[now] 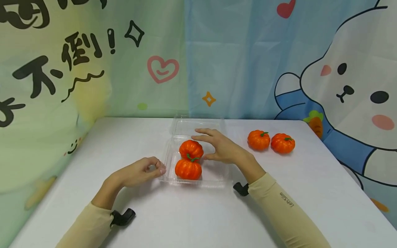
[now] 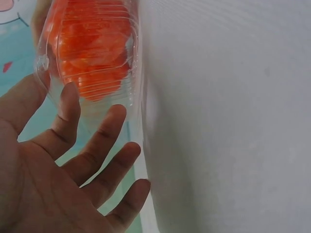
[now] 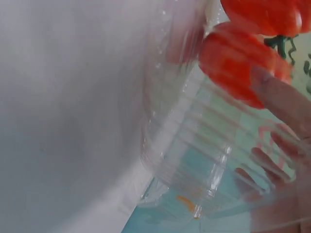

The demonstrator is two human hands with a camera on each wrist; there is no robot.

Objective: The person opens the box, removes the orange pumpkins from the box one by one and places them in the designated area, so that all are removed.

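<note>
A clear plastic clamshell box (image 1: 217,174) lies with its lid (image 1: 198,126) folded back, away from me. Inside its left part sit two small orange pumpkins with green stems, a rear pumpkin (image 1: 191,148) and a front pumpkin (image 1: 188,169). My left hand (image 1: 141,172) pinches the box's near-left rim between thumb and index finger, the other fingers (image 2: 109,128) spread loosely outside the wall. Over the box's right rear part hovers my right hand (image 1: 221,146), fingers spread. Its thumb (image 3: 279,94) is close beside the rear pumpkin; contact is unclear.
Two more orange pumpkins, a left one (image 1: 258,140) and a right one (image 1: 283,143), stand side by side on the white table (image 1: 198,217), right of the box. A printed cloth backdrop (image 1: 242,58) hangs behind the table.
</note>
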